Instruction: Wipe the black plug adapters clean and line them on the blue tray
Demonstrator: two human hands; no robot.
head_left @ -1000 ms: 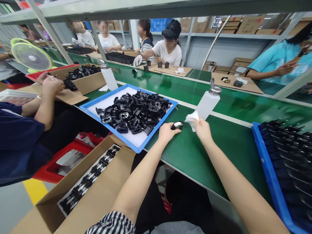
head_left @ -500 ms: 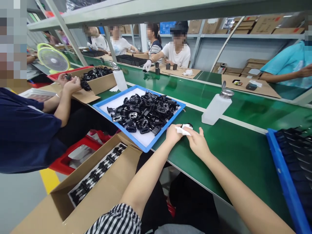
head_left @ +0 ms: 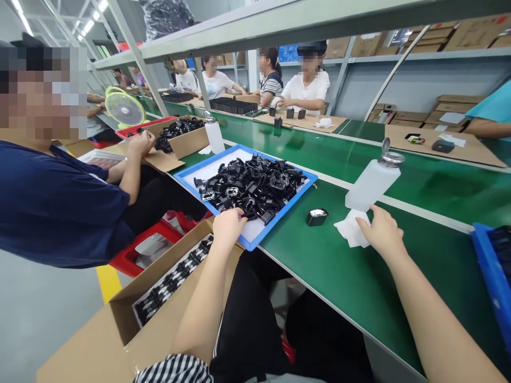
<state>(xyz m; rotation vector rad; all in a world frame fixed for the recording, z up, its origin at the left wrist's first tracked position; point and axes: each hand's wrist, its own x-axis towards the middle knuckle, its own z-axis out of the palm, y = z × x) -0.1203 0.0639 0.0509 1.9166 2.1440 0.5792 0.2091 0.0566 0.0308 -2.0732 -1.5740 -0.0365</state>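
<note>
My left hand (head_left: 228,230) is over the near edge of the blue-rimmed tray (head_left: 250,244). Its slightly curled fingers reach the heap of black plastic housings (head_left: 255,183); no piece shows in its grasp, though some fingertips are hidden. On the green bench, right of the tray, a single black housing (head_left: 317,218) stands by itself, its pale inside facing up. My right hand (head_left: 382,234) is open, thumb and fingers apart, at the right edge of a crumpled white cloth (head_left: 353,229). Just behind the cloth is a white pump bottle (head_left: 372,183) with a raised metal lid.
A cardboard box (head_left: 191,298) with rows of black parts stands lower left. Beside it, a co-worker in a navy shirt (head_left: 51,207) handles parts near another box (head_left: 187,142). A blue tray (head_left: 489,271) borders the bench at right. Other people work across the green bench (head_left: 423,223).
The black housing and white cloth, held in both hands before, now lie apart on the bench. My left hand has moved left to the tray, my right hand rightward. The view has shifted left.
</note>
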